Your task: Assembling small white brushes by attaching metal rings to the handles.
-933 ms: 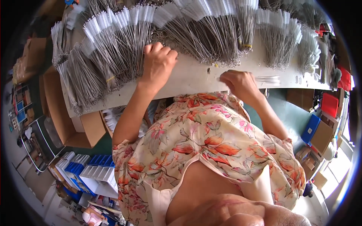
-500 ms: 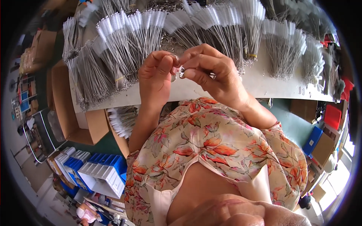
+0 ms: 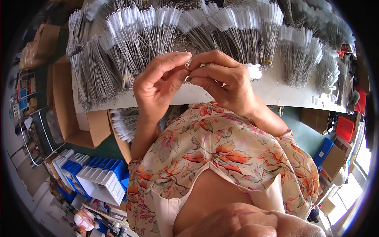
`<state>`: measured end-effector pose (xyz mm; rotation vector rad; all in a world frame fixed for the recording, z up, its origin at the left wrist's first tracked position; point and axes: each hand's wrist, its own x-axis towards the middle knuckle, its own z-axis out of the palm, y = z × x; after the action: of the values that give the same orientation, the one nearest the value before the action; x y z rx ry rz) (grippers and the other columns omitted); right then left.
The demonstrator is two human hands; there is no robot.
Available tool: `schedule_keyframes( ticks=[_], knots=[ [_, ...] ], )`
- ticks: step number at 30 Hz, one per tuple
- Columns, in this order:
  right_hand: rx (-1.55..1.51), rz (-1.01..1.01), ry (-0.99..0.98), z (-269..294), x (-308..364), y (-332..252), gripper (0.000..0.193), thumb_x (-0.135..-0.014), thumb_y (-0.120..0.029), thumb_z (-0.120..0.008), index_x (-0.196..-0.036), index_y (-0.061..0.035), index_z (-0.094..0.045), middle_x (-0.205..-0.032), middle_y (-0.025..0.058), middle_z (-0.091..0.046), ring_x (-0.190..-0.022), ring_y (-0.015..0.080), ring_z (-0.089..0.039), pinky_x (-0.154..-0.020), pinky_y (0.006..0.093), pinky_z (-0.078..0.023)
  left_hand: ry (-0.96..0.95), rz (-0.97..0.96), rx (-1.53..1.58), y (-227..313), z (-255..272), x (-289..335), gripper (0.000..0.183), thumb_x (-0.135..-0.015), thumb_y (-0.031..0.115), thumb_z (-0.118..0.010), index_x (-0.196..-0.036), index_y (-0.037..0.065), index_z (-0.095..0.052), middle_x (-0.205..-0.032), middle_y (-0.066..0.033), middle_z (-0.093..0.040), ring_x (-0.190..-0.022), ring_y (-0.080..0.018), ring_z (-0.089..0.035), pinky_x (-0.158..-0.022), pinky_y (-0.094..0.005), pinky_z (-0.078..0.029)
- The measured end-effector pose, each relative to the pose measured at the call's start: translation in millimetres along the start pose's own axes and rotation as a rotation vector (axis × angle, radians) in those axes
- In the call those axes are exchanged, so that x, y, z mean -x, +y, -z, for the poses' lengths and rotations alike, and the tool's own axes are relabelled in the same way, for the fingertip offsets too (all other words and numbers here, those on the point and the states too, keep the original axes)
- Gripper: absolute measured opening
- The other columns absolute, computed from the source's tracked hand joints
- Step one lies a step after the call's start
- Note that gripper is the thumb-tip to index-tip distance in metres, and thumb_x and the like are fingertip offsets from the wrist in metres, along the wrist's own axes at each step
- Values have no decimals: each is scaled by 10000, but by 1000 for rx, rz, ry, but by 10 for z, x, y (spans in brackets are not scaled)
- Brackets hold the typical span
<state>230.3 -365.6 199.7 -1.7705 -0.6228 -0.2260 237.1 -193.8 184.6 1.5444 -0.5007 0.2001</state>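
My left hand (image 3: 156, 81) and my right hand (image 3: 227, 77) meet fingertip to fingertip above the near part of the table. Small shiny metal rings sit between them. One metal ring (image 3: 188, 79) shows at the thumb tips, and another metal ring (image 3: 188, 63) is partly hidden by the forefingers. Both hands are closed in pinches; whether the rings are linked I cannot tell. Just beyond my fingers, more loose metal rings (image 3: 181, 42) lie among bundled wire-handled brushes (image 3: 146, 35) with white bristles.
More brush bundles (image 3: 298, 59) cover the white table (image 3: 260, 93) to the right. An open cardboard box (image 3: 98, 128) stands at the left, with brushes (image 3: 125, 122) below the table edge. Blue and white bins (image 3: 102, 179) are at lower left. A red bin (image 3: 344, 128) stands at right.
My left hand has turned and its fingers have straightened, with the forefinger now reaching up beside the right fingertips. The rings have shifted slightly left. The whole view has moved a little.
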Motion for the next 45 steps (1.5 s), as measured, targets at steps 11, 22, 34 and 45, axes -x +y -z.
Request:
schedule_keyframes(
  ticks=[11,22,34,45],
  knots=[
    [-412,-418,-113,95,-131,-79,83,-827,-92,-622,-838,-17,-657,-857,52,-612,-623,89,-563,-537,206,-463,25,-47,-95,158,66,-19,320,-711,-143,-597,-1007,-26,-625,-980,-132,-629,-809,-150,-643,-717,-230,-541],
    [-574,-581,-155,85,-246,32,159,-824,-149,-648,-857,6,-643,-732,30,-625,-581,58,-544,-529,191,-455,4,55,-63,84,118,-87,297,-724,-124,-604,-1011,-49,-617,-977,-140,-630,-806,-155,-638,-714,-237,-541],
    [-751,-680,-193,72,-80,89,149,-843,-179,-628,-833,-31,-632,-690,2,-600,-537,29,-510,-453,172,-379,-63,15,-56,115,104,-56,275,-731,-143,-582,-990,-59,-617,-970,-150,-630,-818,-154,-628,-697,-236,-550],
    [-592,-548,-129,10,-65,93,173,-870,-195,-590,-919,-30,-603,-818,36,-661,-655,47,-561,-534,183,-451,-71,114,-36,124,143,-53,270,-745,-137,-573,-1001,-60,-615,-982,-139,-618,-819,-142,-620,-696,-230,-545]
  ],
)
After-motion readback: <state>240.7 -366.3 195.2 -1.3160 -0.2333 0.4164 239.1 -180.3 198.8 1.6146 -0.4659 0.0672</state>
